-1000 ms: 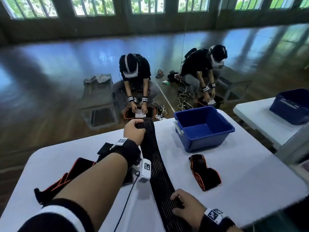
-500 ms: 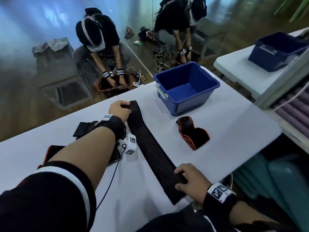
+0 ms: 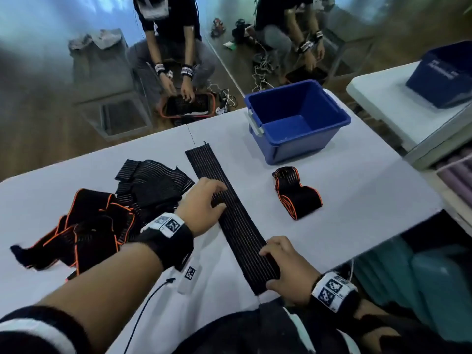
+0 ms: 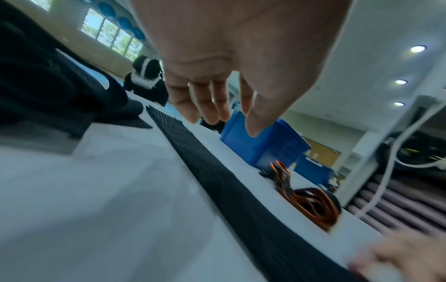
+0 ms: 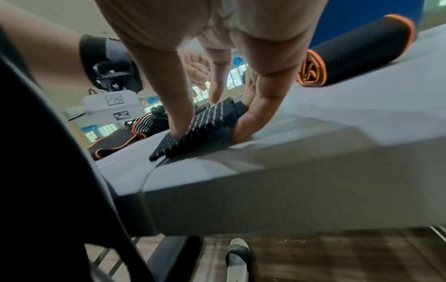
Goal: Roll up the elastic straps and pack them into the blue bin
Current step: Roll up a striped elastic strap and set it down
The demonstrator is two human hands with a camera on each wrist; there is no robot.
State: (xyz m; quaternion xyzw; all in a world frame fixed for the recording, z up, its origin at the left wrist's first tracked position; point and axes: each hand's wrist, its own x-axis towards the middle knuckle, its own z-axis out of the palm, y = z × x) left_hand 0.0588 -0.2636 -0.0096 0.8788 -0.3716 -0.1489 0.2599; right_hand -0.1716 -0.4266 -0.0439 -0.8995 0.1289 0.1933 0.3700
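Note:
A long black ribbed strap [image 3: 237,226] [image 4: 217,171] lies flat and diagonal on the white table [image 3: 357,200]. My left hand [image 3: 217,198] [image 4: 224,122] is over its middle with the fingers stretched out, holding nothing. My right hand [image 3: 268,267] [image 5: 210,131] pinches the strap's near end [image 5: 207,122] at the table's front edge, thumb on one side and index finger on the other. The blue bin [image 3: 301,144] [image 4: 272,147] stands empty at the far right. A rolled orange-edged strap [image 3: 298,198] [image 4: 311,206] [image 5: 357,55] lies in front of it.
A pile of loose black and orange-edged straps [image 3: 102,215] [image 5: 115,145] covers the table's left side. A white tagged device [image 3: 189,274] on a cable lies near my left wrist. A second table with another blue bin [image 3: 444,75] stands to the right. A person [image 3: 173,47] sits on the floor beyond.
My left hand has let go of the strap's far end and come back to its middle. The far end now lies flat. My right hand stays on the near end.

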